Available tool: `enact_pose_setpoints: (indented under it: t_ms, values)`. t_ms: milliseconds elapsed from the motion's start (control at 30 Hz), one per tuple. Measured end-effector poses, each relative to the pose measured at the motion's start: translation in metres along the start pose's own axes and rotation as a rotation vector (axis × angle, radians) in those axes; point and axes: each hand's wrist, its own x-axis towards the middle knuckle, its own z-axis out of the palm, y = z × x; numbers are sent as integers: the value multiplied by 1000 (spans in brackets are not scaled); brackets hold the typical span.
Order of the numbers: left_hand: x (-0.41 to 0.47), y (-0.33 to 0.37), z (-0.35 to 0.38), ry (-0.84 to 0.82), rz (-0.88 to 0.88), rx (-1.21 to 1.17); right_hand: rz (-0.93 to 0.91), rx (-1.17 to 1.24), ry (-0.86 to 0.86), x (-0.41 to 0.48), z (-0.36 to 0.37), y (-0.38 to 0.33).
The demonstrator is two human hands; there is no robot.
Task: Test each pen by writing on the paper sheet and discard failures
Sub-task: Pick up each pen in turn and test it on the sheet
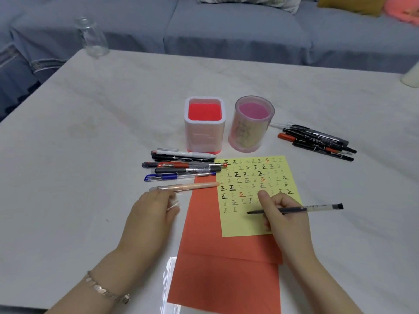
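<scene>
I see a glossy white marble-patterned table, and beyond its far edge a blue-grey fabric sofa, mustard-yellow cushion far right.

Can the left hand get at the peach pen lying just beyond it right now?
Probably yes: the peach-coloured plastic pen lies uncovered just ahead of the left hand, with nothing between them.

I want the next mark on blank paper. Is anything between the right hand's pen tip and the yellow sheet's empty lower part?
Nothing visible. The pen in the right hand has its tip over bare yellow sheet, just right of the last marks. The left hand lies off the sheet.
</scene>
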Motion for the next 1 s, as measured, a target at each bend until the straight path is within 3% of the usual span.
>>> enact_pose_setpoints:
  t_ms: [100,200,300,767,900,1000]
  values:
    - [-4,22,-4,-21,-52,-311,31,85,-40,-4,1,-7]
    - [-8,49,-10,-32,-94,-628,132,333,-118,-7,2,-16]
    - [-10,69,-15,-50,-96,-795,189,452,-197,-9,-1,-28]
    - [-9,84,-16,-115,-38,-766,115,304,-233,-13,-7,-39]
    - [-11,90,-18,-214,61,-676,89,215,-211,-15,-6,-41]
    - [-7,97,-18,-290,54,-742,71,191,-192,-11,-11,-40]
